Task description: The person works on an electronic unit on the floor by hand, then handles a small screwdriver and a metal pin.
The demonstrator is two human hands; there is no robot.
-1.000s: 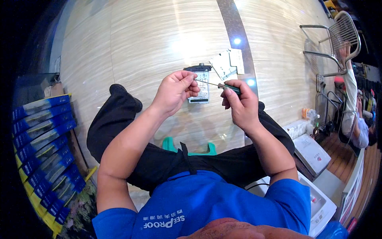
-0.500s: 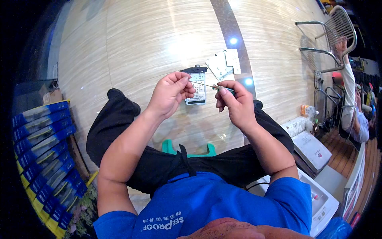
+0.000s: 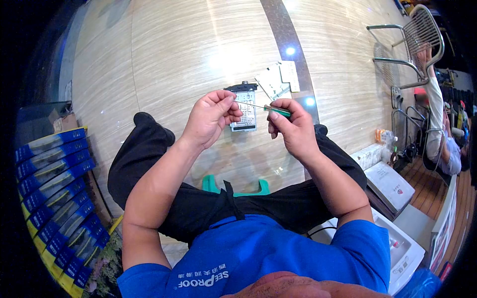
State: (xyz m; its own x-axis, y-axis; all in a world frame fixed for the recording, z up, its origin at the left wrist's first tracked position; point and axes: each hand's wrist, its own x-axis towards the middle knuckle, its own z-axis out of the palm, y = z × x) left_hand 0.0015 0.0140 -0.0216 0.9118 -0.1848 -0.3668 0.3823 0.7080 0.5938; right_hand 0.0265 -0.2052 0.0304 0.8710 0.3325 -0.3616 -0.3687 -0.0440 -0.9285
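My right hand (image 3: 294, 126) is closed round the green handle of a screwdriver (image 3: 280, 112). Its thin shaft points left, level above the floor, and its tip meets the pinched thumb and finger of my left hand (image 3: 211, 119). Anything small between those fingertips is too hidden to name. Below and behind the hands, a silvery metal box-shaped device (image 3: 244, 111) with perforations lies on the floor, a black part (image 3: 242, 86) at its far end. To its right lie flat metal plates (image 3: 273, 82), partly overlapping.
A green stool (image 3: 211, 183) is under me between my legs. On the right are a metal chair (image 3: 422, 42), a plastic bottle (image 3: 385, 136), a white box (image 3: 390, 184) and another person's arm (image 3: 436, 107). Blue and yellow packages (image 3: 54, 188) are stacked at left.
My right hand has shifted slightly left and turned a little, and more of the green handle shows. My left hand keeps its pinch in nearly the same place.
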